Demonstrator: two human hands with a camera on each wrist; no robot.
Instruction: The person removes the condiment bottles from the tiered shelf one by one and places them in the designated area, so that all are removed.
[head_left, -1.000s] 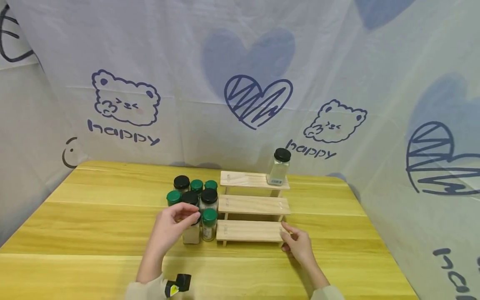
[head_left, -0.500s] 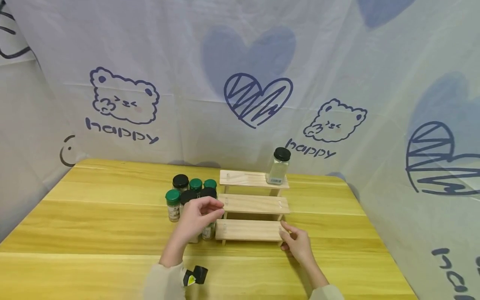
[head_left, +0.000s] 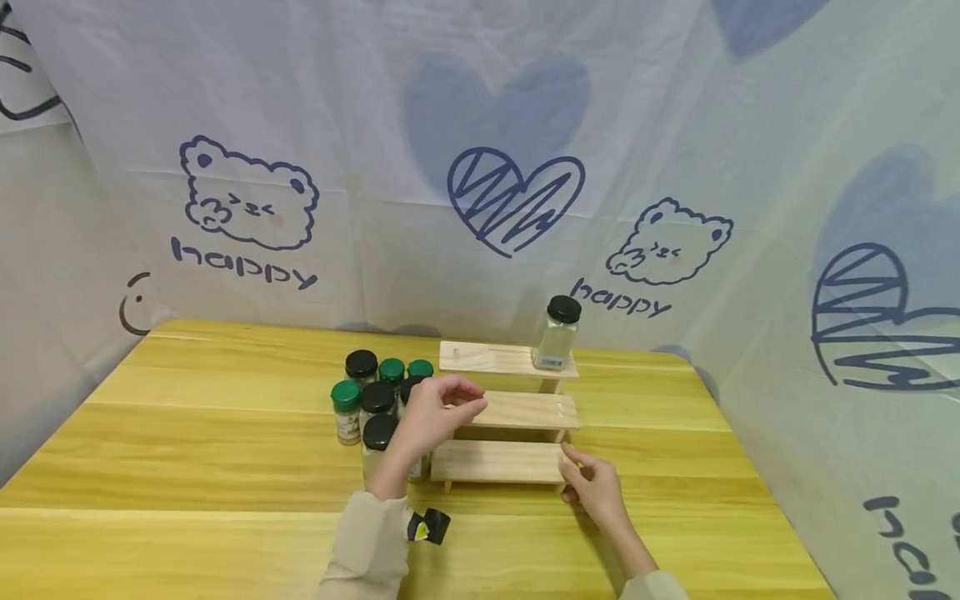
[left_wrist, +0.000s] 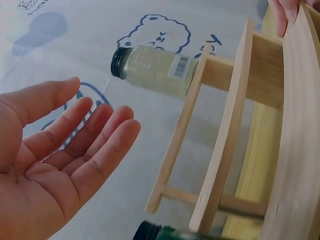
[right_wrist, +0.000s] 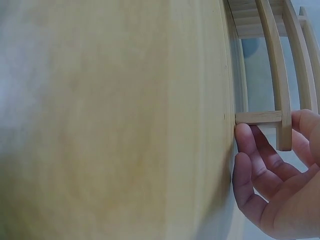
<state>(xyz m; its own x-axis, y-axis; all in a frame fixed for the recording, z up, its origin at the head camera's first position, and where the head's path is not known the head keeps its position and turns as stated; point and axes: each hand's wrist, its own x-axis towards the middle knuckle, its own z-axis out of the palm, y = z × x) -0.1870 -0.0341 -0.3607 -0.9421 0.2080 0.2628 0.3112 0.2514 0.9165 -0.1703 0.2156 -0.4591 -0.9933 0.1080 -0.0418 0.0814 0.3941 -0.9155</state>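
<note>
A three-step wooden spice rack [head_left: 498,462] stands on the table, and a glass jar with a black lid [head_left: 557,335] sits upright at the right end of its top step. My left hand [head_left: 442,412] hovers in front of the middle step, its fingers loosely bent and nothing between them; the left wrist view shows the palm [left_wrist: 55,185] bare and apart from the jar. With my right hand [head_left: 596,487] I hold the right end of the lowest step. In the right wrist view the fingers [right_wrist: 260,165] lie by the rack's leg, under the board.
Left of the rack several spice jars stand in a cluster, among them a green-lidded jar [head_left: 347,412] and a black-lidded jar [head_left: 379,432]. My left forearm hides some of them. A printed cloth [head_left: 360,167] hangs behind the yellow wooden table [head_left: 187,467].
My left hand has moved right, from above the spice jars to the front of the middle step, its fingers still bent round nothing. My right hand has stayed at the rack's end.
</note>
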